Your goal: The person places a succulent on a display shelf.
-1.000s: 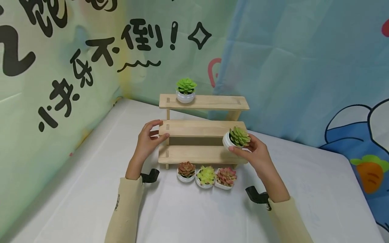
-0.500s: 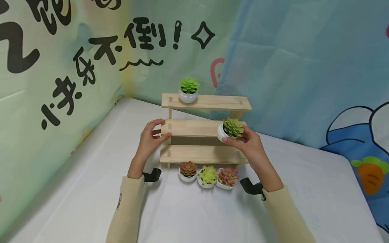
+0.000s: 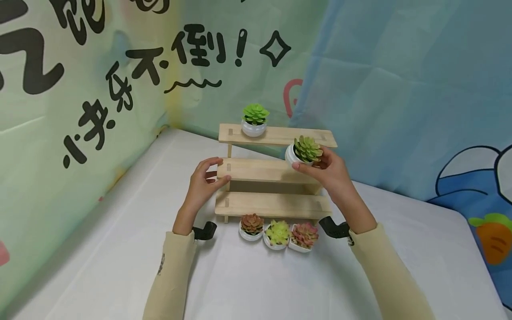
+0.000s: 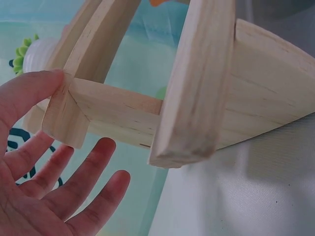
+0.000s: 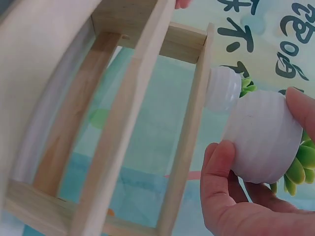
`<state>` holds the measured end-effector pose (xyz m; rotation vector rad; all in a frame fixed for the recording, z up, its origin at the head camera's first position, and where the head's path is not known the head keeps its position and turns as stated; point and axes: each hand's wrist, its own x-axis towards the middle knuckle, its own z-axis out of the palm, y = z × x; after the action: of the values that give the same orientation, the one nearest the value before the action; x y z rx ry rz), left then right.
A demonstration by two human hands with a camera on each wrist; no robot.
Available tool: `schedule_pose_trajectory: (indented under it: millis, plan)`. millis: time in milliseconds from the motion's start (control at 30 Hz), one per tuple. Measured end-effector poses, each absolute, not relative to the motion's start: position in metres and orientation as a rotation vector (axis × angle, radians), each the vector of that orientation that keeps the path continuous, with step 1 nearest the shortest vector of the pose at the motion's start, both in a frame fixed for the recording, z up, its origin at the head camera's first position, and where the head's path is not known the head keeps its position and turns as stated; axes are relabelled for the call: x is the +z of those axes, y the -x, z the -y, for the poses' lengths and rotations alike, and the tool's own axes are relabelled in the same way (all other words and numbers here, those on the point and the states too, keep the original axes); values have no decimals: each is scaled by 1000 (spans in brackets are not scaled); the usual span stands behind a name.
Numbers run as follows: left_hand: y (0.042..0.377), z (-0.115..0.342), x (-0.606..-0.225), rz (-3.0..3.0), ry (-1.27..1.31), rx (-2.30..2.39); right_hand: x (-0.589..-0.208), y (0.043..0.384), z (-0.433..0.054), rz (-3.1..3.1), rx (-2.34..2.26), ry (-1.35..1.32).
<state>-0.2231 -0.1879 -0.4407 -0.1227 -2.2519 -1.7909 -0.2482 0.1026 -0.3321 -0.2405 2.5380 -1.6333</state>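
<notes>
In the head view, my right hand (image 3: 333, 171) holds a potted succulent (image 3: 306, 150) with green leaves and a white pot, raised over the stand's right part. Its fingers and thumb grip the ribbed white pot (image 5: 266, 137) in the right wrist view. A three-tier wooden plant stand (image 3: 264, 171) is on the table. With thumb and forefinger, my left hand (image 3: 202, 184) pinches the left end of its middle board; the other fingers extend past the board (image 4: 66, 118) in the left wrist view. Another green succulent (image 3: 254, 120) sits toward the left of the top board.
Several more things stand in a row before the stand: a brown succulent (image 3: 251, 226), a yellow-green one (image 3: 277, 234) and a pink one (image 3: 304, 237) in a squarish pot. A white cloth covers the table (image 3: 256, 284). Printed fabric (image 3: 400, 102) hangs behind and at the left.
My right hand has lifted the potted succulent from in front of the middle board up toward the top board. My left hand keeps its place on the stand; the head view has shifted slightly.
</notes>
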Motion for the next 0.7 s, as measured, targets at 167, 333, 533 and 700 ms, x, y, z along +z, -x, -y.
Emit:
schedule_pose_trajectory:
  millis: [167, 333, 533, 700]
  plan:
    - [223, 188, -441, 2226, 148, -1809, -324, 259, -101, -2560, -1640, 304]
    - [224, 188, -442, 2224, 160, -1812, -319, 270, -102, -2555, -1627, 295]
    - [225, 189, -443, 2211, 173, -1810, -314, 285, -99, -2571, -1589, 262]
    - [225, 189, -444, 2200, 190, -1810, -311, 297, -96, -2594, -1559, 246]
